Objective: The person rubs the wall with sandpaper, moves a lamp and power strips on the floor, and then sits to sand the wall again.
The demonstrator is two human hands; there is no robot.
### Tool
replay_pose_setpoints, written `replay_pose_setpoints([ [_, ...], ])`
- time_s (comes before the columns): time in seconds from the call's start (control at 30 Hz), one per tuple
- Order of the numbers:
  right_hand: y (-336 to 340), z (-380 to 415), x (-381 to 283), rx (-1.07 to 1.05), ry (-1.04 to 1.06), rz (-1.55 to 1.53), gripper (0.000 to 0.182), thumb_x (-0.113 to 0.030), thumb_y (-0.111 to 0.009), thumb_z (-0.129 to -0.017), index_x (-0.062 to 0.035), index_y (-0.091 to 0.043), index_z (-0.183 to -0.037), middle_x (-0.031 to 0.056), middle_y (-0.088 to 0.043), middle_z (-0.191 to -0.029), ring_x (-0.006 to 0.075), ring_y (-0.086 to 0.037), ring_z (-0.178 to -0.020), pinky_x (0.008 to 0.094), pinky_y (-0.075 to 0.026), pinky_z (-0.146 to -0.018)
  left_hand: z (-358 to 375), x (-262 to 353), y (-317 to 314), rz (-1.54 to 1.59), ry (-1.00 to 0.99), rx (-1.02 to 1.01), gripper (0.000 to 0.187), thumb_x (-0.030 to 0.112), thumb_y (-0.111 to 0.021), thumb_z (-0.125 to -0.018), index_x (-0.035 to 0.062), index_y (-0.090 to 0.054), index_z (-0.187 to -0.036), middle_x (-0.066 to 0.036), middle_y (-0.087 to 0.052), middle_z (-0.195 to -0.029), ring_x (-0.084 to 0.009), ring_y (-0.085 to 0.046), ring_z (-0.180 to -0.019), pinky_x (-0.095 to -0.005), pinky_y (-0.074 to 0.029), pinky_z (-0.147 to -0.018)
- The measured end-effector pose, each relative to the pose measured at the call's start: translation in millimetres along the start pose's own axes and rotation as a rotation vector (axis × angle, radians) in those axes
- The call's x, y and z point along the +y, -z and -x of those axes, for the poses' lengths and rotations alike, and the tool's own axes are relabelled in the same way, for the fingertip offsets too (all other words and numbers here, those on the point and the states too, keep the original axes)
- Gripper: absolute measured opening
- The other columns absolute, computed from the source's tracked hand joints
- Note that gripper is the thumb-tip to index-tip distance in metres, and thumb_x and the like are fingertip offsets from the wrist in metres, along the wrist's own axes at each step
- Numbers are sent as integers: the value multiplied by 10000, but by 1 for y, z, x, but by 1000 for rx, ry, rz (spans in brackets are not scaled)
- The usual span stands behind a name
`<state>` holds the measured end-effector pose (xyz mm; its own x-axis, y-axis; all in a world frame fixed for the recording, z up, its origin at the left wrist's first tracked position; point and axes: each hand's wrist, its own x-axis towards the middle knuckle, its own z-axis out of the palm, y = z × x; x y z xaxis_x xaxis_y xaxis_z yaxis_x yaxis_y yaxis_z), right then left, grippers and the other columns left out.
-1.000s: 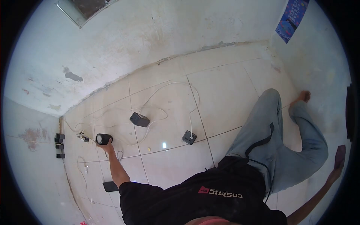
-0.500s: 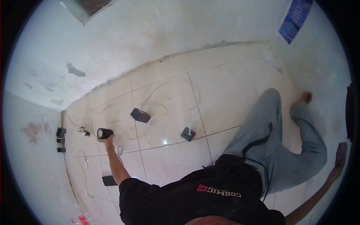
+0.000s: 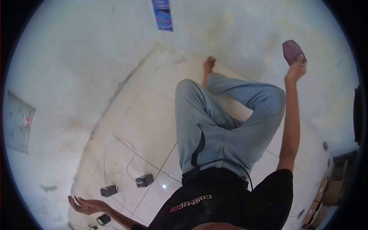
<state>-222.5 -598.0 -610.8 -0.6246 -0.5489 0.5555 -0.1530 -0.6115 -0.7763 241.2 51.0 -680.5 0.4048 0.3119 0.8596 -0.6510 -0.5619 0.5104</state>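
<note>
My left hand (image 3: pixel 86 205) is raised at the lower left with its fingers apart and nothing in it. Just below it lies a black cylinder (image 3: pixel 103 219) on the floor. At the upper right, my right hand (image 3: pixel 297 69) holds up a dark reddish-purple object (image 3: pixel 293 52) in front of the wall. Two dark box-shaped devices, one (image 3: pixel 109 191) near my left hand and another (image 3: pixel 144 180) to its right, rest on the tiles with white cable around them.
My bent legs in jeans (image 3: pixel 226 126) take up the middle. White cable (image 3: pixel 132 153) loops over the floor tiles. Cardboard boxes (image 3: pixel 321 191) stand at the lower right. A blue poster (image 3: pixel 163 15) hangs on the wall.
The view has swung to the right. My left hand has let go of the black cylinder and opened. My right hand has risen with the purple object.
</note>
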Motion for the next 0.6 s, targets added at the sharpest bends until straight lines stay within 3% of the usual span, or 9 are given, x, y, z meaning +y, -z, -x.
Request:
replay_pose_setpoints([
  [0.1, -19, 17, 20, 169, 181, 207, 428, -280, -516, -988, 125, -623, -1074, 228, -681, -1003, 268, -663, -926, 356, -504, -844, 30, 78, -61, 89, 37, -217, 199, 124, -519, -953, -46, -548, -1053, -188, -591, -1175, -285, -560, -1077, -405, -442, -959],
  [0.13, -26, 19, 27, 153, 289, 55, 452, -286, -504, -987, 137, -603, -1113, 255, -669, -1020, 314, -659, -930, 380, -491, -846, 49, 97, -79, 103, 74, -317, 179, 105, -511, -949, -43, -546, -1044, -188, -587, -1172, -287, -559, -1072, -404, -440, -954],
  [0.2, -37, 24, 49, 213, 162, 307, 471, -309, -482, -996, 110, -580, -1189, 290, -621, -1069, 344, -621, -983, 396, -467, -848, 93, 124, -116, 311, 113, -527, 162, 95, -475, -953, -25, -550, -1031, -176, -580, -1170, -290, -555, -1068, -394, -426, -954],
  [0.27, -49, 23, 76, 194, 58, 351, 450, -286, -482, -1003, 88, -558, -1241, 281, -612, -1090, 339, -588, -1050, 379, -454, -854, 143, 157, -149, 559, 247, -764, 165, 86, -448, -959, -30, -543, -1026, -157, -573, -1179, -288, -552, -1062, -379, -407, -963],
  [0.33, -57, 24, 96, 160, 242, 231, 397, -238, -512, -992, 36, -563, -1275, 244, -598, -1195, 337, -526, -1146, 380, -424, -912, 182, 192, -168, 472, 178, -1011, 160, 63, -455, -946, -42, -554, -1014, -157, -595, -1146, -266, -557, -1046, -369, -406, -952],
  [0.4, -62, 13, 117, 143, 442, 266, 372, -203, -535, -974, 1, -575, -1282, 216, -587, -1248, 331, -503, -1172, 398, -407, -936, 241, 167, -188, 407, 439, -1319, 155, 25, -473, -917, -43, -575, -1012, -165, -616, -1110, -240, -563, -1028, -345, -409, -937],
  [0.47, -69, 8, 147, 120, 624, 309, 360, -168, -557, -956, -35, -587, -1289, 187, -575, -1300, 326, -479, -1199, 415, -391, -961, 334, 121, -204, 230, 489, -1378, 163, 43, -487, -904, -33, -599, -996, -153, -635, -1041, -203, -568, -967, -326, -424, -869],
  [0.5, -74, 5, 163, -6, 714, 468, 359, -151, -575, -933, -55, -601, -1278, 162, -556, -1338, 318, -471, -1212, 426, -374, -981, 370, 105, -206, 145, 174, -1288, 170, 85, -450, -927, 33, -612, -938, -103, -619, -926, -189, -560, -872, -317, -418, -772],
  [0.6, -84, 3, 195, -184, 849, 653, 356, -128, -600, -900, -77, -625, -1251, 155, -534, -1374, 307, -465, -1201, 430, -352, -991, 456, 82, -221, -98, -74, -1248, 186, 142, -437, -948, 49, -558, -1055, -134, -534, -1091, -254, -482, -1010, -384, -375, -866],
])
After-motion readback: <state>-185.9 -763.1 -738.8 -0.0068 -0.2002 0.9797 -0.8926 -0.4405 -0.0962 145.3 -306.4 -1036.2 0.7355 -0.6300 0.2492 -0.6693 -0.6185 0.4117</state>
